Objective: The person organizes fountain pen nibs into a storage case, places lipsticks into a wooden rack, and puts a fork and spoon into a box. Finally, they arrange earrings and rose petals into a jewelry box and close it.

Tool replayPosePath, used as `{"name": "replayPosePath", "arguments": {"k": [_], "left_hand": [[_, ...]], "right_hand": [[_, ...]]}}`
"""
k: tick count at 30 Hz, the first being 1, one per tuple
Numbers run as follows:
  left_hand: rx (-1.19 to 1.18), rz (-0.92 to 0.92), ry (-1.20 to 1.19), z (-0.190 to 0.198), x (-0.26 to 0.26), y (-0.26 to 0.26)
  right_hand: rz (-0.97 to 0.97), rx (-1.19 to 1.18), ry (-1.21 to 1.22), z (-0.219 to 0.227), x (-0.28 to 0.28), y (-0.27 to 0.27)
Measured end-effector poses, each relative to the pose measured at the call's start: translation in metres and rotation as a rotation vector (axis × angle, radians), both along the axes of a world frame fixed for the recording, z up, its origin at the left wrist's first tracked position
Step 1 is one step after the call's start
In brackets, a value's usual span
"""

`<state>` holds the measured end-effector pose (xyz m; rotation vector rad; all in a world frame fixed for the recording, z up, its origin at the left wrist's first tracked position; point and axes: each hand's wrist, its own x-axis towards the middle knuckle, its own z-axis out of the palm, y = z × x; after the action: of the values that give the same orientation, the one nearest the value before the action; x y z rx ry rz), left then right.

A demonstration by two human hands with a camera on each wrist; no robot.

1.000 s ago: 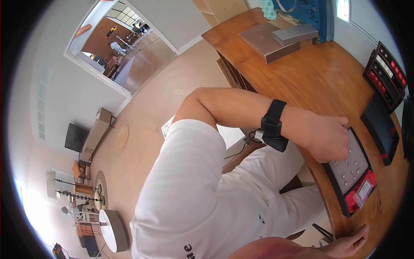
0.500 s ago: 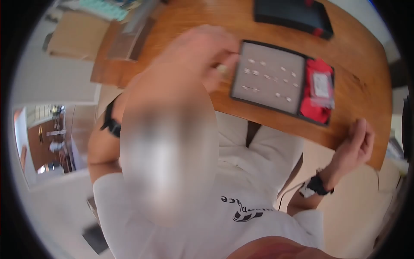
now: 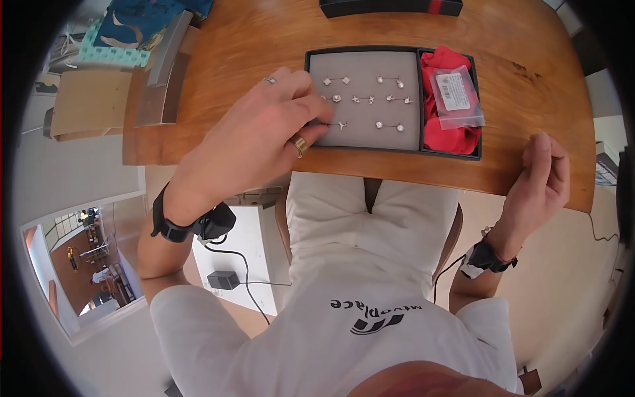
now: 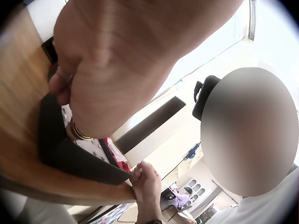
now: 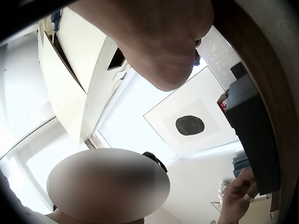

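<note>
A shallow black jewelry box with a grey pad lies near the table's front edge, with several pairs of small sparkling stud earrings set in rows. Two rings show on my left hand, which reaches over the box's left side. Its thumb and index finger pinch at the front-left earring, covering part of that pair. From the left wrist view, the curled fingers are down inside the black rim. My right hand rests at the table's edge, right of the box, loosely curled and holding nothing.
Red cloth and a clear labelled packet fill the box's right compartment. Behind it stands a black lid with a red band. Grey and brown boxes and a blue bag occupy the table's left end.
The head view has swung round to face the table. My left hand drew off to the box's left, then came back over its front-left earrings. The right hand stays at the table edge.
</note>
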<state>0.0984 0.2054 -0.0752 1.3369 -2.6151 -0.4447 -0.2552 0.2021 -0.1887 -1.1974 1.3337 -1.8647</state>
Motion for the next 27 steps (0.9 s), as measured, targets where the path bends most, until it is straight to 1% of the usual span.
{"name": "replayPosePath", "arguments": {"k": [3,11,13,15,16,18,21,24,27], "left_hand": [[-0.034,-0.001,-0.018,-0.001,-0.003,0.000],[-0.004,0.006,0.014,0.004,-0.006,-0.001],[0.004,0.009,0.022,0.004,-0.009,0.000],[-0.008,-0.055,0.036,0.001,-0.010,-0.004],[-0.006,-0.054,0.038,-0.001,-0.010,-0.005],[-0.027,-0.077,-0.052,-0.003,-0.011,-0.008],[-0.013,-0.076,-0.094,-0.002,-0.012,-0.009],[-0.033,-0.066,-0.048,-0.005,-0.014,-0.008],[-0.036,-0.057,-0.055,-0.007,-0.016,-0.008]], "right_hand": [[-0.001,-0.004,-0.005,0.001,0.001,0.000],[0.006,-0.010,0.016,0.001,0.001,0.001],[0.013,-0.013,-0.010,0.003,0.002,0.001],[0.008,-0.008,-0.008,0.003,0.002,0.001],[0.004,-0.007,-0.007,0.002,0.002,0.001],[0.011,-0.014,-0.004,0.002,0.001,0.000],[0.011,-0.017,-0.010,0.002,0.001,0.000],[0.005,-0.015,-0.022,0.004,0.004,-0.001],[0.007,-0.021,-0.024,0.003,0.003,-0.001]]}}
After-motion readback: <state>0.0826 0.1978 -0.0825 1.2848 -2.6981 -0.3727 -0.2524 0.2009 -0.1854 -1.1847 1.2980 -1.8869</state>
